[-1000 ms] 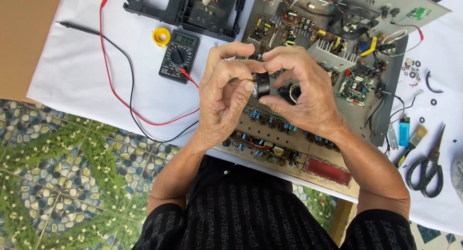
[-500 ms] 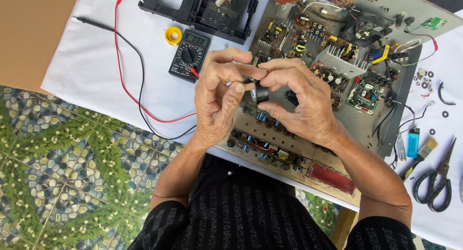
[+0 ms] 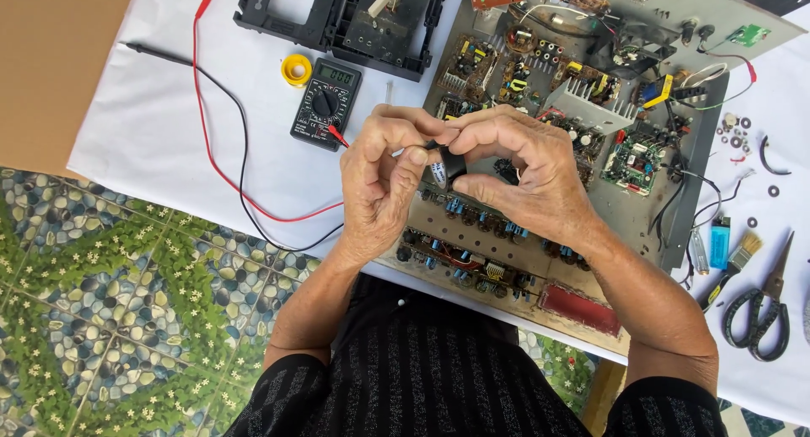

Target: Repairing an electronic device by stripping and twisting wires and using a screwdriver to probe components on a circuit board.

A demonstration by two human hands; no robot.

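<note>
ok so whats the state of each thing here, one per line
left hand: raised over the board, fingers pinching the small black part
right hand: fingers gripping the same part
small black part: held between both hands, off the board
multimeter: lying flat, display lit, leads plugged in
circuit board chassis: open, components exposed
scissors: closed, lying flat
paintbrush: lying on the cloth
</note>
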